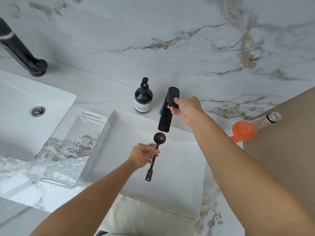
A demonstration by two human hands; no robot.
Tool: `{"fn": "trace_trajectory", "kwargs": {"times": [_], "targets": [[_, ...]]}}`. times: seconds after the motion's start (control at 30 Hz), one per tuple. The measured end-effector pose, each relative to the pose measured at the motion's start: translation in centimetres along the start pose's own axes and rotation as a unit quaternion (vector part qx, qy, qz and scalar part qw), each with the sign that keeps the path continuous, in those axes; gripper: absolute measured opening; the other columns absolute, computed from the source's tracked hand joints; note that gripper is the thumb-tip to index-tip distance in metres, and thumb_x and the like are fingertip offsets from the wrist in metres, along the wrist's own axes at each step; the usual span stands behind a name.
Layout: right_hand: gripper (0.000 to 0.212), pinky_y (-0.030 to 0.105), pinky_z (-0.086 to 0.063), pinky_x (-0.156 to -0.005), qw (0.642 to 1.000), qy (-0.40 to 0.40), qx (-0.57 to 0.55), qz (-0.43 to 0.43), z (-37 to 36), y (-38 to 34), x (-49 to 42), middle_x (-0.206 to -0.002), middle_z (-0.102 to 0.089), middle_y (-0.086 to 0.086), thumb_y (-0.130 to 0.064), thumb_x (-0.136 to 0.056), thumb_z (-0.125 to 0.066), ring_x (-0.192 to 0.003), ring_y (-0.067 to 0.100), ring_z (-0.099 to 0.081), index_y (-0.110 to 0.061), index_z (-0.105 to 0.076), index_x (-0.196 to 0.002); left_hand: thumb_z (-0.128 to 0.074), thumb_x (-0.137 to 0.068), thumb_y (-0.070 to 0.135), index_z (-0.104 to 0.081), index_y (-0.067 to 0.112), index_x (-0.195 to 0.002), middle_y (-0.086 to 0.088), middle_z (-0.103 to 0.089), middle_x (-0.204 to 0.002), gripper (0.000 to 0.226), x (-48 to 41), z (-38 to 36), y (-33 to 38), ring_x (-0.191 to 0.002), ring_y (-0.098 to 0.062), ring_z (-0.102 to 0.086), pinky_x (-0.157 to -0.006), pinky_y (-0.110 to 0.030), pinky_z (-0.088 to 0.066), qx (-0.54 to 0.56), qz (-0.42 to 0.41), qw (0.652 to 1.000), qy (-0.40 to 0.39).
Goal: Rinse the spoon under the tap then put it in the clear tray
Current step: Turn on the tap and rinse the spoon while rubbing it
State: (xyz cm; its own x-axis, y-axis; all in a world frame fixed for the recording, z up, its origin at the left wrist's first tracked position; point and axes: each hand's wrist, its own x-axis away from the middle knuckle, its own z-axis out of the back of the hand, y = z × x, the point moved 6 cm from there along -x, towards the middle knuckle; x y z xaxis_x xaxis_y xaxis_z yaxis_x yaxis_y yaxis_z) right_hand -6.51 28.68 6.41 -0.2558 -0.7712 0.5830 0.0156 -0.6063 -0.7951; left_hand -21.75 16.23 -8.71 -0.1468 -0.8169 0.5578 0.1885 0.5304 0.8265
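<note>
I saw the left hand (142,155) pinching the thin handle of a dark brown, round-bowled spoon (155,150), its bowl just below the spout of the matte black tap (165,116). The right hand (186,109) gripped that tap's flat lever. Below the tap lay a white rectangular sink (179,176). Left of the tap stood a dark pump bottle with a white label (143,97); further left sat the clear rectangular plastic tray (68,147). Right of the tap, an orange-filled clear bottle (245,129) lay tilted.

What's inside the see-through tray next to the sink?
The clear tray looks empty: only the marble counter shows through its wavy bottom. The spoon is in the left hand, under the tap. Nothing hides the tray.
</note>
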Motion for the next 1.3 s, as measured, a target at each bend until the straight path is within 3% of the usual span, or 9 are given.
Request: {"fn": "trace_trajectory", "kwargs": {"times": [0.3, 0.43, 0.6, 0.67, 0.73, 0.87, 1.03, 1.17, 1.3], "targets": [[0.023, 0.019, -0.050, -0.037, 1.000, 0.004, -0.023, -0.002, 0.1, -0.7, -0.4, -0.072, -0.066, 0.021, -0.002, -0.098, -0.055, -0.032, 0.013, -0.056, 0.014, -0.060, -0.114, -0.069, -0.090, 0.012, -0.078, 0.001, -0.096, -0.002, -0.069, -0.074, 0.016, -0.4, 0.2, 0.1, -0.060, -0.005, -0.061, -0.058, -0.017, -0.058, 0.015, -0.004, 1.000, 0.016], [0.026, 0.019, -0.051, -0.039, 0.999, -0.014, -0.038, -0.004, 0.1, -0.6, -0.6, -0.074, -0.069, 0.021, -0.004, -0.097, -0.057, -0.035, 0.012, -0.057, 0.015, -0.061, -0.114, -0.070, -0.089, 0.014, -0.080, 0.009, -0.082, 0.012, -0.067, -0.059, 0.013, -0.4, 0.3, 0.1, -0.051, 0.001, -0.060, -0.056, -0.017, -0.058, 0.014, -0.004, 1.000, 0.011], [0.038, 0.024, -0.046, -0.041, 0.997, 0.002, -0.081, -0.016, 2.1, 2.8, -1.9, -0.067, -0.077, 0.015, -0.033, -0.099, -0.057, -0.040, 0.019, -0.051, 0.004, -0.065, -0.102, -0.071, -0.088, 0.018, -0.076, 0.019, -0.065, 0.014, -0.065, -0.053, 0.023, -0.4, 0.5, 0.1, -0.053, -0.003, -0.060, -0.057, -0.017, -0.058, 0.015, -0.003, 1.000, 0.011], [0.025, 0.026, -0.043, -0.046, 0.998, 0.036, -0.046, -0.039, 3.0, 6.3, -1.9, -0.085, -0.077, 0.021, -0.020, -0.100, -0.054, -0.047, 0.020, -0.046, 0.002, -0.065, -0.104, -0.071, -0.088, 0.017, -0.076, 0.014, -0.070, 0.012, -0.066, -0.056, 0.019, -0.3, 0.6, 0.2, -0.056, -0.007, -0.061, -0.058, -0.018, -0.059, 0.021, -0.004, 1.000, 0.014], [0.019, 0.028, -0.047, -0.057, 0.996, -0.029, 0.017, -0.077, 2.0, 10.5, -0.9, -0.108, -0.073, 0.022, -0.004, -0.096, -0.055, -0.060, 0.022, -0.053, -0.004, -0.065, -0.113, -0.071, -0.088, 0.016, -0.077, 0.009, -0.076, 0.011, -0.065, -0.056, 0.015, -0.2, 0.6, 0.2, -0.059, -0.012, -0.059, -0.059, -0.018, -0.059, 0.024, -0.002, 1.000, 0.017], [0.018, 0.037, -0.057, -0.072, 0.983, -0.170, 0.029, -0.057, -1.9, 14.7, 1.6, -0.089, -0.071, 0.011, 0.001, -0.094, -0.059, -0.080, 0.032, -0.066, -0.010, -0.072, -0.099, -0.067, -0.091, 0.018, -0.078, 0.001, -0.085, -0.006, -0.070, -0.075, 0.021, -0.1, 0.5, 0.4, -0.071, -0.015, -0.059, -0.069, -0.022, -0.059, -0.013, -0.024, 1.000, -0.003], [0.006, 0.053, -0.062, -0.084, 0.995, -0.053, 0.079, 0.011, -1.8, 13.7, 0.8, -0.088, -0.077, 0.017, -0.002, -0.087, -0.068, -0.079, 0.036, -0.076, -0.001, -0.075, -0.088, -0.064, -0.091, 0.022, -0.075, 0.023, -0.067, 0.013, -0.069, -0.066, 0.027, 0.3, 0.7, 1.1, -0.062, -0.001, -0.059, -0.072, -0.019, -0.046, -0.042, -0.058, 0.997, -0.011], [0.017, 0.049, -0.061, -0.088, 0.990, -0.124, 0.065, 0.003, -2.8, 13.0, 0.7, -0.098, -0.075, 0.024, 0.009, -0.081, -0.064, -0.091, 0.037, -0.075, -0.002, -0.073, -0.090, -0.058, -0.094, 0.014, -0.071, 0.001, -0.077, -0.006, -0.069, -0.077, 0.025, 0.2, 1.1, 1.4, -0.079, -0.020, -0.067, -0.096, -0.044, -0.054, -0.011, -0.049, 0.999, -0.007], [0.009, 0.044, -0.064, -0.076, 0.985, 0.011, 0.165, 0.050, -1.8, 12.2, 0.7, -0.080, -0.079, 0.017, -0.018, -0.075, -0.078, -0.075, 0.036, -0.078, -0.013, -0.072, -0.071, -0.052, -0.099, 0.014, -0.069, 0.004, -0.087, -0.013, -0.065, -0.083, 0.024, 0.6, -0.4, 2.4, -0.080, -0.024, -0.064, -0.098, -0.046, -0.053, 0.060, -0.044, 0.996, -0.058]]}}
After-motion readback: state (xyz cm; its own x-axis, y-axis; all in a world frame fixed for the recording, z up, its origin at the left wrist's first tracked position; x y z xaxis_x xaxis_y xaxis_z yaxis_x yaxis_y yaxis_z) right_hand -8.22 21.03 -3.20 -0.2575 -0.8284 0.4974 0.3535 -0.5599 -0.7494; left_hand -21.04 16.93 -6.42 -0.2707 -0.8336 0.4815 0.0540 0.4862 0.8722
